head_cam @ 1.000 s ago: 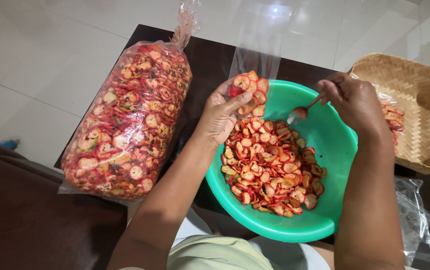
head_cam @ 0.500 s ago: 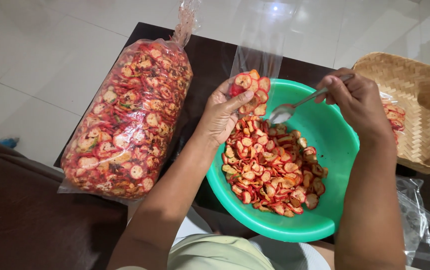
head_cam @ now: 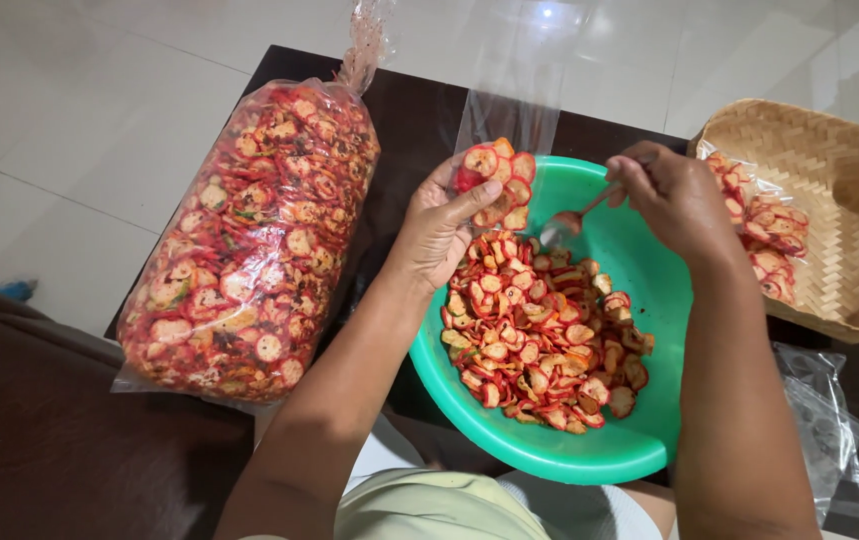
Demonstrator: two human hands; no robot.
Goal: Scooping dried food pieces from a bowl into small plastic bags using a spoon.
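The left hand (head_cam: pixel 439 235) holds up a small clear plastic bag (head_cam: pixel 499 150) partly filled with red-edged round chips, its fingers (head_cam: pixel 469 205) closed around the bag's lower part; the bag hangs over the rim of a round green plastic bowl (head_cam: pixel 639 300) at about 11 o'clock of the bowl. The right hand (head_cam: pixel 674 200) is over the bowl's 1 o'clock edge, its fingers pinched tight on the handle of a metal spoon (head_cam: pixel 564 225), whose scoop points toward the bag's mouth side, just beside the chips in it. A heap of loose red-and-pale chips (head_cam: pixel 539 340) fills the bowl's left and lower half.

At 9 o'clock of the bowl lies a large clear plastic sack (head_cam: pixel 249 250) stuffed with the same chips, on a dark wooden surface (head_cam: pixel 419 110). At 3 o'clock sits a woven bamboo tray (head_cam: pixel 839 200) holding a small filled chip packet (head_cam: pixel 764 225). Empty clear bags (head_cam: pixel 824 420) lie at 4 o'clock, near the surface's edge.
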